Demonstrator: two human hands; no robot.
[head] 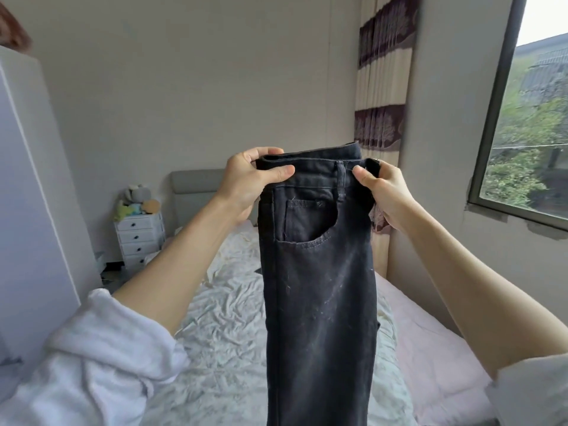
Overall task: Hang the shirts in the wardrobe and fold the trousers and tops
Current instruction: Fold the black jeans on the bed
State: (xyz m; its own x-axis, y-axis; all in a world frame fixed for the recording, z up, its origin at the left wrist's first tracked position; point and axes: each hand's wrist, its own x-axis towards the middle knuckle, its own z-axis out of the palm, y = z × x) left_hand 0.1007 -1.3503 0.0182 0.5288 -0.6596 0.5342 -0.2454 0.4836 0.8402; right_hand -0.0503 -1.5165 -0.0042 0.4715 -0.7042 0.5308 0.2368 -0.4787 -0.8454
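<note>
A pair of dark, near-black jeans [319, 287] hangs upright in front of me, folded lengthwise so one front pocket faces me. My left hand [249, 182] pinches the left end of the waistband between thumb and fingers. My right hand [384, 192] grips the right end of the waistband, thumb on the front. Both arms are stretched forward at chest height above the bed. The legs of the jeans run down out of the frame's lower edge.
Below lies a bed with a crumpled white patterned sheet [227, 318] and a pink mattress cover [430, 348]. A tall white wardrobe [33, 195] stands at the left. A small white drawer unit [140, 241] with plush toys stands by the grey headboard. A window [528, 142] and curtain are right.
</note>
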